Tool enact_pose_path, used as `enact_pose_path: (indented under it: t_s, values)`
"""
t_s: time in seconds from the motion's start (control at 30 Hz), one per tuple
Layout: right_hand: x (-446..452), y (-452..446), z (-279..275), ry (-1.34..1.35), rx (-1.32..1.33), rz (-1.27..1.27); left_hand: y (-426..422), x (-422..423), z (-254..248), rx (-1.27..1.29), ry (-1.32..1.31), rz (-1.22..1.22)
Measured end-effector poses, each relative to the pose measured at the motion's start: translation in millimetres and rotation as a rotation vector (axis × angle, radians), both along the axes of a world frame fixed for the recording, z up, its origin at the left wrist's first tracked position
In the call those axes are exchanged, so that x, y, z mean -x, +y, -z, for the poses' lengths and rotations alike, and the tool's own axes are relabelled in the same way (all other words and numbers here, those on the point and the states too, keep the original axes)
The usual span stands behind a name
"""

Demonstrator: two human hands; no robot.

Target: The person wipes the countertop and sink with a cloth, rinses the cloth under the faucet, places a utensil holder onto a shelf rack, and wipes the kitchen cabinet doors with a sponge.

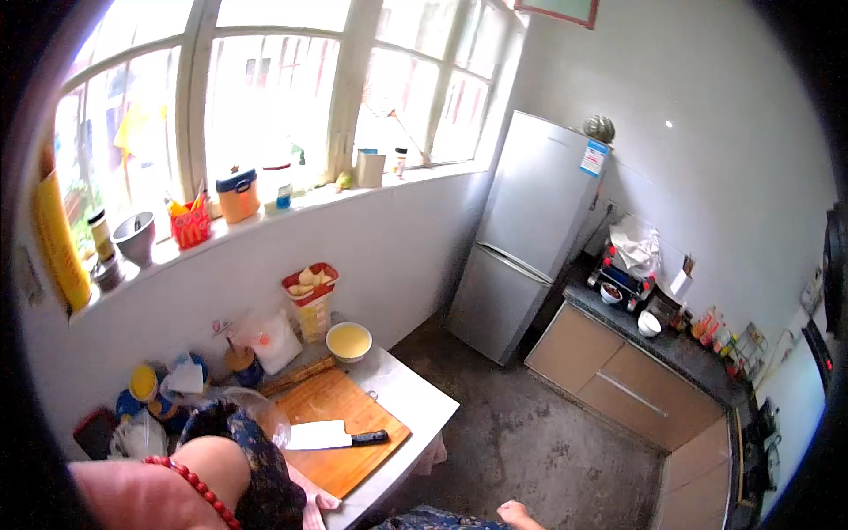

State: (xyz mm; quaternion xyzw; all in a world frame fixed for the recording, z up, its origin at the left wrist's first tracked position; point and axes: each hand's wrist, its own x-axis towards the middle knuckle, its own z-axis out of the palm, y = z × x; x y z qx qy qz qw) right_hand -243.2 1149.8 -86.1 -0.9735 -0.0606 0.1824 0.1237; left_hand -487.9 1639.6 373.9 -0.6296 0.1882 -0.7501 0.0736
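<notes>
At the lower left a wrist with a red bead bracelet reaches in; my left hand (215,466) lies against dark floral cloth (256,459), its fingers hidden. Low at the bottom edge, my right hand (512,512) shows only in part, its fingers curled in and nothing visible in them. A cleaver (320,435) with a black handle lies flat on the wooden cutting board (340,402). Behind the board stands a white bowl (348,342) with yellow contents. A plastic bag (274,343) and a red-rimmed basket (311,291) are by the wall.
The white table (424,402) ends in a corner over the dark floor (539,424). A fridge (528,230) stands beyond, and a low counter (618,322) with bottles and bowls runs along the right. Cups and jars line the windowsill (300,205).
</notes>
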Motion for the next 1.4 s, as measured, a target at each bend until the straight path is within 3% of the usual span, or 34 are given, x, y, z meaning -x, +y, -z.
enact_pose_path:
  t_s: [0.03, 0.07, 0.1, 0.13, 0.17, 0.3, 0.33, 0.37, 0.4, 0.43, 0.47, 0.5, 0.53, 0.57, 0.6, 0.67, 0.77, 0.8, 0.83, 0.93, 1.07, 1.17, 1.27, 1.3, 1.37, 1.4]
  values:
    - [-4, -7, 2, -0.087, -0.009, -0.039, -3, 2, 0, 0.006, -0.021, 0.003]
    - [-15, -24, 38, -0.108, -0.17, -0.077, -4, 5, -1, 0.02, -0.04, 0.012]
    - [-12, -14, 18, -0.001, -0.02, -0.143, -3, 11, -2, 0.034, -0.064, 0.02]
    - [4, -2, 2, 0.181, -0.193, 0.136, -1, 17, -1, 0.045, -0.096, 0.031]
    - [4, 12, -19, 0.206, 0.033, 0.003, 1, 21, 4, 0.063, -0.145, 0.03]
    - [-7, -28, 64, 0.256, -0.026, -0.068, -6, 18, 49, 0.254, -0.305, 0.05]
    - [5, -32, 63, 0.238, 0.022, -0.112, -9, 12, 64, 0.342, -0.265, 0.06]
    - [21, -14, 23, 0.314, 0.153, -0.082, -14, -2, 78, 0.441, -0.147, 0.075]
    - [32, -30, 47, 0.211, 0.148, 0.0, -27, -25, 90, 0.554, 0.049, 0.111]
    - [44, -41, 45, 0.13, 0.124, -0.161, -35, -35, 108, 0.637, 0.366, -0.095]
    - [63, -37, 14, 0.289, 0.067, 0.116, -37, -58, 155, 0.718, 0.562, -0.014]
    - [76, -55, 30, 0.159, 0.013, 0.094, -54, -67, 180, 0.751, 1.011, -0.125]
    - [94, -67, 34, 0.147, -0.019, 0.246, -48, -76, 281, 0.802, 1.667, -0.218]
    - [106, -85, 47, 0.161, -0.022, 0.293, -69, -55, 299, 0.705, 1.993, -0.162]
    - [118, -107, 65, 0.201, 0.018, 0.246, -79, -49, 356, 0.568, 2.217, -0.057]
    - [143, -155, 114, 0.282, 0.158, -0.009, -108, -32, 395, 0.692, 2.418, 0.088]
    - [177, -210, 200, 0.318, 0.409, -0.498, -118, -13, 395, 0.721, 2.293, 0.168]
    - [187, -217, 210, 0.32, 0.539, -0.656, -116, -16, 409, 0.643, 2.323, 0.058]
    - [202, -220, 188, 0.034, 0.228, -0.573, -112, -18, 383, 0.538, 2.285, -0.057]
    - [160, -183, 136, 0.8, 0.453, -0.617, -92, -46, 350, 0.603, 2.192, -0.306]
    - [138, -192, 139, 0.259, 0.281, -0.601, -107, -99, 280, 0.489, 1.976, -0.576]
    - [107, -232, 148, -0.144, 0.144, -0.56, -152, -146, 250, 0.568, 1.988, -0.56]
    - [90, -261, 146, 0.16, -0.318, 0.199, -228, -197, 233, 0.542, 2.096, -0.349]
    - [88, -268, 143, 0.262, -0.467, 0.47, -239, -215, 291, 0.458, 2.004, -0.14]
    - [88, -290, 140, 0.441, -0.748, 1.027, -305, -241, 271, 0.34, 2.047, 0.109]
    - [95, -306, 139, 0.224, -0.533, 0.63, -335, -256, 262, 0.311, 2.13, 0.251]
